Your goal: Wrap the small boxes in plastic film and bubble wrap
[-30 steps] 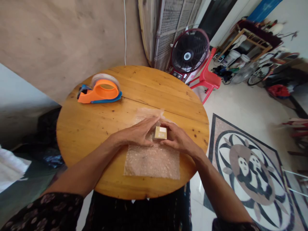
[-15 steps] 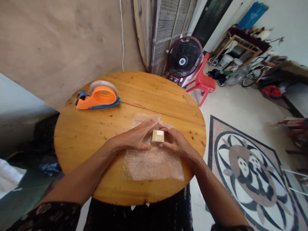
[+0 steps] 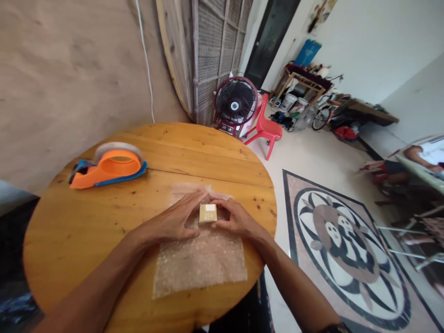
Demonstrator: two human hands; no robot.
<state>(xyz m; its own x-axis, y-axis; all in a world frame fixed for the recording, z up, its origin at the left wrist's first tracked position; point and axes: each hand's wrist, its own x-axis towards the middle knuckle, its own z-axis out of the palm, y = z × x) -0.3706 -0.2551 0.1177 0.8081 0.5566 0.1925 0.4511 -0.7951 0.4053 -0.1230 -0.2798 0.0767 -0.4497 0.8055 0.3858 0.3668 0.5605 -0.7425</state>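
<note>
A small tan cardboard box (image 3: 207,215) with a white label on top sits on a sheet of bubble wrap (image 3: 204,268). My right hand (image 3: 234,217) is curled about the box's right side, thumb at the near corner and fingertips at the far one. To the left of the box is my left hand (image 3: 185,217), its fingers stretched out over the wrap and its thumb spread apart. A narrow gap shows between the left hand and the box.
An orange and blue tape dispenser (image 3: 111,169) stands at the left of the round wooden table (image 3: 194,148). Beyond the table are a fan (image 3: 236,104) and a red chair (image 3: 266,127). Another person (image 3: 430,155) is at the far right.
The camera view has turned right, so the table and dispenser appear farther left and lower, and a person now shows at the right. Both hands keep about the same pose around the box.
</note>
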